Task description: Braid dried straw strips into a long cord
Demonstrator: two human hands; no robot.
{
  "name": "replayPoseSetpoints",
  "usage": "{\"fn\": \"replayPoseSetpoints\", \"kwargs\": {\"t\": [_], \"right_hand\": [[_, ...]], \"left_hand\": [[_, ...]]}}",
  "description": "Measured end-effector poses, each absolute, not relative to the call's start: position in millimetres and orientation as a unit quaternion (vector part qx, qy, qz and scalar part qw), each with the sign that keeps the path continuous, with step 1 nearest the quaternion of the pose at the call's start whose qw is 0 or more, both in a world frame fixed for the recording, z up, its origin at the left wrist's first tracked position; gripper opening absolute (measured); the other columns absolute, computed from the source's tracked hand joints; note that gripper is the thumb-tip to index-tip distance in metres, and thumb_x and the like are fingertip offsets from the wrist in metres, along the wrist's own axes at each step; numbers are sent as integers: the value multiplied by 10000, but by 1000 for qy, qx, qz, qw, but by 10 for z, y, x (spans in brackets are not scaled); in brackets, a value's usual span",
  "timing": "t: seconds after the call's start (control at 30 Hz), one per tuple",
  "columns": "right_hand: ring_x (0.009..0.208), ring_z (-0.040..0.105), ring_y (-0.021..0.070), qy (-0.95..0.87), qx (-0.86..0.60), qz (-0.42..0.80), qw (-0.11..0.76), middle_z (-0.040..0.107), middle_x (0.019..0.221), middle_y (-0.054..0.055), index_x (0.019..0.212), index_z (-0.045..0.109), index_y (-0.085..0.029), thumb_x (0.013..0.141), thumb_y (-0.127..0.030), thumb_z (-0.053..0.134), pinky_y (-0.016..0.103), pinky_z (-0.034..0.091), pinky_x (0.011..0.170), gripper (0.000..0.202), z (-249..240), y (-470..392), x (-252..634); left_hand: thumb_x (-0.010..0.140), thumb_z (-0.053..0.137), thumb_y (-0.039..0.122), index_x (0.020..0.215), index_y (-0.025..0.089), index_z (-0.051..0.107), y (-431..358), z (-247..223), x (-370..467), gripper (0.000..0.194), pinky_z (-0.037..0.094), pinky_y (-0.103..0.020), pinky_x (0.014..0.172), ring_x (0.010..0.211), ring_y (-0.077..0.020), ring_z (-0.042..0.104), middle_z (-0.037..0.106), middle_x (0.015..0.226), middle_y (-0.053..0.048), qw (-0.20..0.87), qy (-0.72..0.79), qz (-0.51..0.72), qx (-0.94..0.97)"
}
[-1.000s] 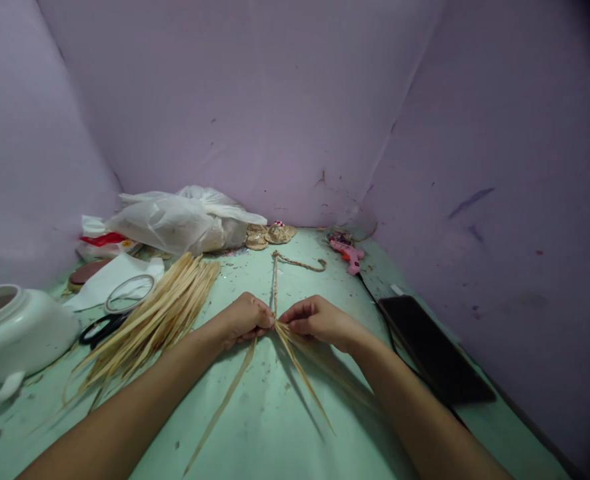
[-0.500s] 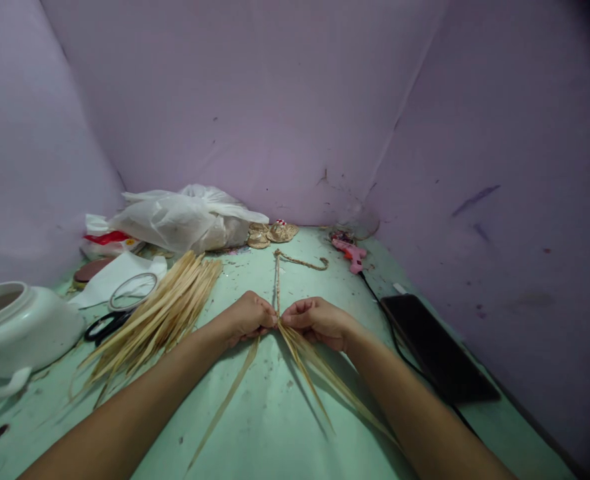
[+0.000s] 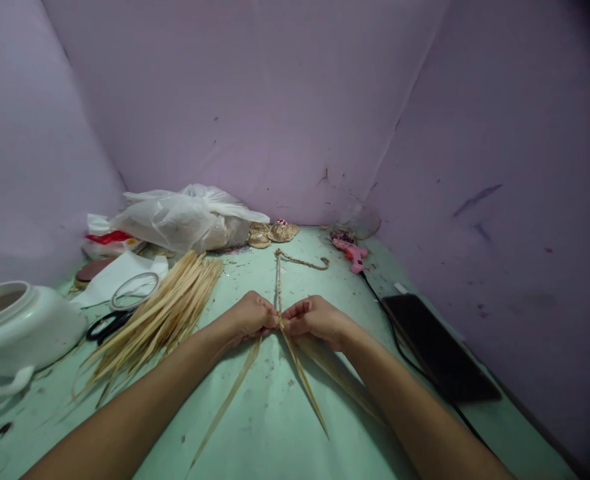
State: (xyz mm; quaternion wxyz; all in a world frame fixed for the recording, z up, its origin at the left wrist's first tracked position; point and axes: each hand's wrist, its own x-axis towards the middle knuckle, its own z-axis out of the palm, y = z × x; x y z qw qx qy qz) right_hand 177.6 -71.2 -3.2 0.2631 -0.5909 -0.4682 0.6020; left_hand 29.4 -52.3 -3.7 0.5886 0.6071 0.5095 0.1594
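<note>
Pinching braided cord [image 3: 279,283], left hand [image 3: 255,315], right hand [image 3: 319,321], loose strands [image 3: 305,382]

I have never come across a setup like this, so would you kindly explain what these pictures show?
There is no machine here: a person works with two bare hands. The view comes from one camera worn on that person's head, looking forward and down, so both forearms reach in from the bottom edge.

In the middle, the left hand and right hand pinch the near end of a thin braid, where loose strands spread toward the viewer. The braid runs away along the green table and bends right at its far end.

To the left lie a bundle of dry strips and a white pot, with a plastic bag farther back. To the right are what looks like a pink glue gun and a dark flat slab.
</note>
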Motion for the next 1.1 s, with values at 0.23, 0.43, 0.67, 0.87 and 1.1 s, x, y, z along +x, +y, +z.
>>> {"fn": "replayPoseSetpoints", "kwargs": {"t": [0.23,0.43,0.67,0.87,1.1], "right_hand": [[372,456,83,-461,-582,615,268,522,407,-25,548,593,-121,485,-58,549,204,393,411,99,-66,-725,1758],[346,406,67,-482,-596,566,304,478,379,-30,541,591,-122,536,-50,526,191,345,383,97,-121,-734,1686],[378,423,79,-442,-579,631,266,509,434,6,542,574,-118,672,-184,479,196,342,394,174,65,-784,1740],[333,282,29,-476,-598,587,268,440,391,-42,622,628,-102,593,-149,561,167,201,342,88,-61,-735,1756],[407,432,68,-464,-615,572,281,503,458,-25,650,589,-116,525,-82,546,187,326,422,136,-155,-700,1725]], "left_hand": [[560,527,234,450,137,460,-520,-38,295,161,122,-191,301,261,-29,229,364,329,56,584,511,159,610],[563,528,224,459,136,469,-510,-83,287,148,111,-194,299,262,-28,220,358,329,61,585,517,160,604],[553,488,159,428,141,440,-525,-51,299,135,101,-201,294,250,-32,204,330,303,60,582,518,173,602],[567,485,153,451,131,464,-542,-25,313,120,108,-202,304,261,-33,212,350,316,53,583,516,173,603],[572,481,170,458,131,477,-549,-29,328,121,137,-197,328,287,-35,225,354,320,51,573,517,163,615]]}}
